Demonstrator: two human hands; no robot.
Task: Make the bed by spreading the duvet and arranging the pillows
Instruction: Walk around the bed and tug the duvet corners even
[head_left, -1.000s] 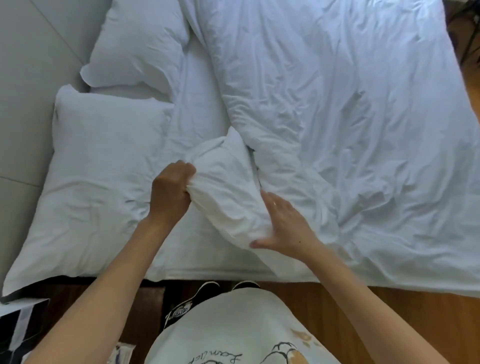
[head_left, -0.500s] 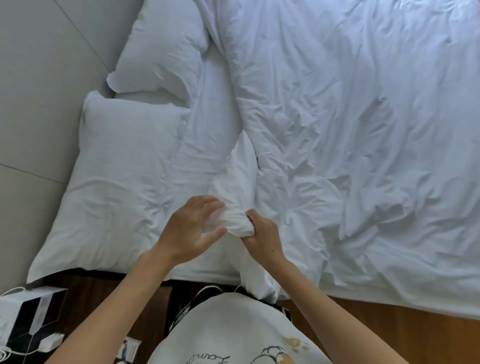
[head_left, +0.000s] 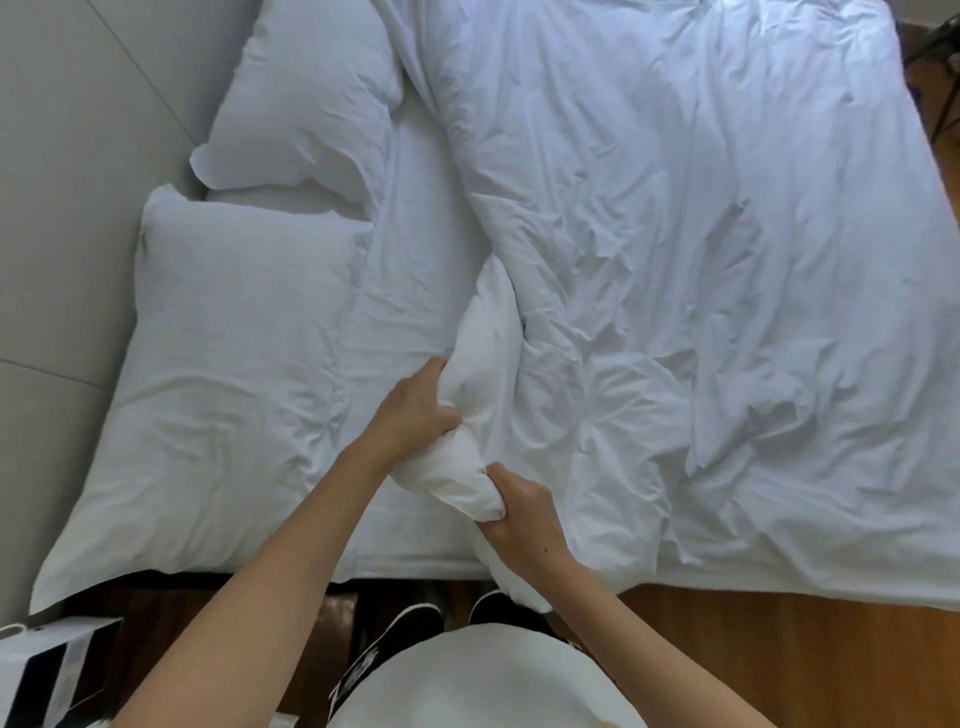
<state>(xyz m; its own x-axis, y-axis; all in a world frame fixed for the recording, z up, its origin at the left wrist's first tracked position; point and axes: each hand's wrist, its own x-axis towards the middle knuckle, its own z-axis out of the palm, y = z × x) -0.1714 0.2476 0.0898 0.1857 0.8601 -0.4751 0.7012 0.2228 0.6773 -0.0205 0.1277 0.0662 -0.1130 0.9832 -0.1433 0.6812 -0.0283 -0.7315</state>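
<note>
A crumpled white duvet (head_left: 701, 270) covers the right and middle of the bed. Its near corner (head_left: 470, 467) is bunched into a thick roll at the bed's near edge. My left hand (head_left: 415, 410) grips the roll from the left side. My right hand (head_left: 519, 512) grips the roll's lower end from below. Two white pillows lie at the left against the headboard: a large near pillow (head_left: 218, 374) and a far pillow (head_left: 306, 98). A strip of bare white sheet (head_left: 415, 249) shows between the pillows and the duvet.
A grey padded headboard (head_left: 67, 156) runs along the left. Wooden floor (head_left: 779, 660) lies along the bed's near side, with my dark shoes (head_left: 410, 629) on it. A black and white bag (head_left: 47, 670) stands at the bottom left.
Both hands have gathered the duvet corner into a tighter roll. My left hand moved up along the roll, my right hand moved down to its lower end. The camera view shifted.
</note>
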